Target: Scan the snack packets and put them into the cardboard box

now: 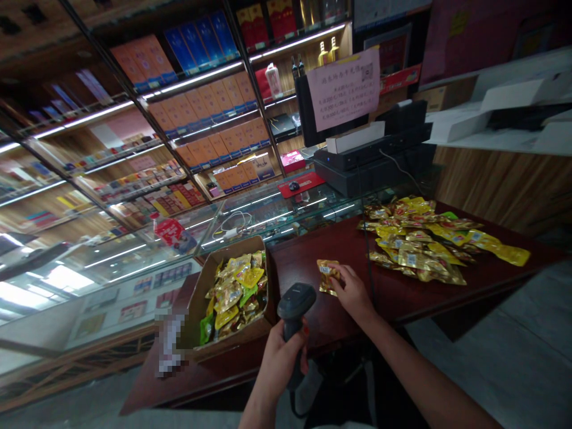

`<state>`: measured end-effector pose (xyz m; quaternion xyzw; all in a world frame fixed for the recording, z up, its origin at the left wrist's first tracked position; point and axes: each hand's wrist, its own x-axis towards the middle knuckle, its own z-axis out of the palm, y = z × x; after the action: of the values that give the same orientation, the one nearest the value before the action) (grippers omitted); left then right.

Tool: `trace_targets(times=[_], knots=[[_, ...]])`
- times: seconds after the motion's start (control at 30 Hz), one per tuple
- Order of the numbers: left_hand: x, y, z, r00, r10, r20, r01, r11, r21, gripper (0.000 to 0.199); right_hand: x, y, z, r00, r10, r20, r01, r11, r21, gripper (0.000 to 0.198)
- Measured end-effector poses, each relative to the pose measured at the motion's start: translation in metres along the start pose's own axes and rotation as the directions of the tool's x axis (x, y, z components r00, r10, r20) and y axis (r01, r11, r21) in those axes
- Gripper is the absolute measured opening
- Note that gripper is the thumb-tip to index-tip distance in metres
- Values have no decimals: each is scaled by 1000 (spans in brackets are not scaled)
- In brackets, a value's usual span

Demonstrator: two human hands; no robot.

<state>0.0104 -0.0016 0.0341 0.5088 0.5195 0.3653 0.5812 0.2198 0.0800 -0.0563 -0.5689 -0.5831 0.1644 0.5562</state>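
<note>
The step in hand appears to be scanning a single packet: the left hand point(282, 353) is wrapped around the handle of a black handheld scanner point(296, 302), while the right hand point(351, 291) pinches a small gold packet point(328, 280) by its right edge. That packet is over the dark red table point(292, 253), just beyond the scanner's head and apart from it, between a cardboard box point(196, 310) of similar packets on the left and a loose pile of packets point(413, 247) on the right; whether it rests on the tabletop cannot be told. The next move seems to call for keeping the packet's code flat and facing the scanner's window, since crinkled foil could spoil a reading. Pale code-like labels show on several packets in the pile, but their print is too small to read, as is the mark on the scanner. A pink sheet point(345, 89) hung over the monitor point(307, 113) carries Chinese writing, with "200" seemingly legible, and a QR-like square in its upper right corner.
</note>
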Motion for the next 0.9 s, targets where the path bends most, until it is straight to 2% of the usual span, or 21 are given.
trace_targets(times=[0.17,0.23,0.3,0.4,0.47,0.57,0.67,0.77,0.83,0.9], knots=[[-1,3,1,1000,-7,1,7,1000,4,28,-2,-1,0,1000,12,-1,-12,1000,20,36],[2,0,2,1000,-1,0,1,1000,-7,28,-3,5,1,999,51,12,-52,997,51,36],[8,-8,1,1000,-10,-15,9,999,-34,27,0,14,3,989,148,23,-150,981,126,37],[19,-26,-2,997,-50,-66,46,997,-58,26,16,20,7,941,334,52,-335,900,279,39],[25,-37,-4,991,-84,-106,78,995,-57,28,35,11,16,923,373,96,-381,848,369,40],[31,-48,-6,985,-114,-130,104,991,-78,33,69,-24,47,938,281,204,-346,805,482,41],[33,-51,-6,987,-105,-123,95,992,-83,37,94,-69,97,935,136,326,-304,783,543,44],[34,-52,-7,988,-96,-123,85,992,-92,42,107,-100,143,905,54,421,-255,862,438,49],[35,-53,-7,987,-95,-129,82,991,-104,46,112,-103,154,901,66,428,-219,922,318,47],[35,-54,-8,986,-100,-136,85,990,-111,49,118,-88,146,920,103,377,-198,954,224,42]])
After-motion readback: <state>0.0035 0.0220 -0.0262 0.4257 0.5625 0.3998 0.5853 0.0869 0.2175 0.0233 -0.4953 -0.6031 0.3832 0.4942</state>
